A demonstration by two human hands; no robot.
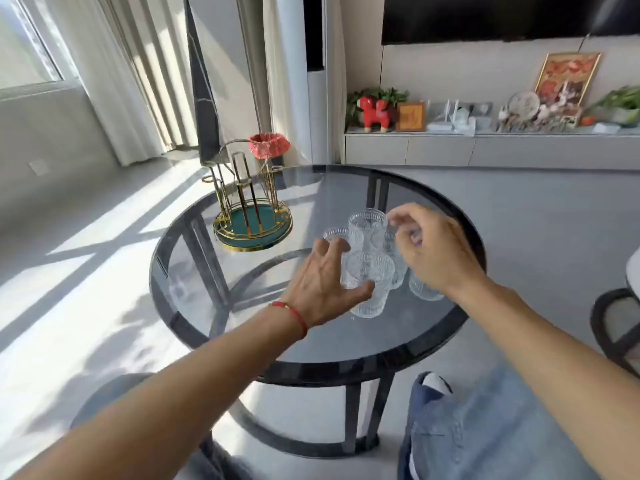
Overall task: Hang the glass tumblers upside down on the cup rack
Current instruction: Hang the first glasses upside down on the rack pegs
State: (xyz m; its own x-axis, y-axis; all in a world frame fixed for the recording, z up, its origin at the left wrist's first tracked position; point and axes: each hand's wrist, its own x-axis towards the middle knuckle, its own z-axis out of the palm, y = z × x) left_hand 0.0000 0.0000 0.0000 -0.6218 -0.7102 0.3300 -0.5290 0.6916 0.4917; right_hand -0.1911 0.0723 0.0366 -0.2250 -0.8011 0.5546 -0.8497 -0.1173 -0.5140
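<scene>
Several clear ribbed glass tumblers (367,223) stand upright in a cluster on the round dark glass table (346,367), right of centre. My left hand (322,285) has its fingers spread around the nearest tumbler (372,271), thumb against the front and fingers behind its left side; the tumbler still rests on the table. My right hand (433,251) hovers over the cluster's right side with loosely curled, blurred fingers, hiding parts of two tumblers. The gold wire cup rack (254,228) with a green round base stands at the table's far left, its pegs bare.
A bin with a red bag (269,145) stands on the floor behind the rack. A dark chair frame (616,327) is at the right edge, a round stool (104,393) at lower left. My jeans-clad knee (485,431) is below the table's near rim.
</scene>
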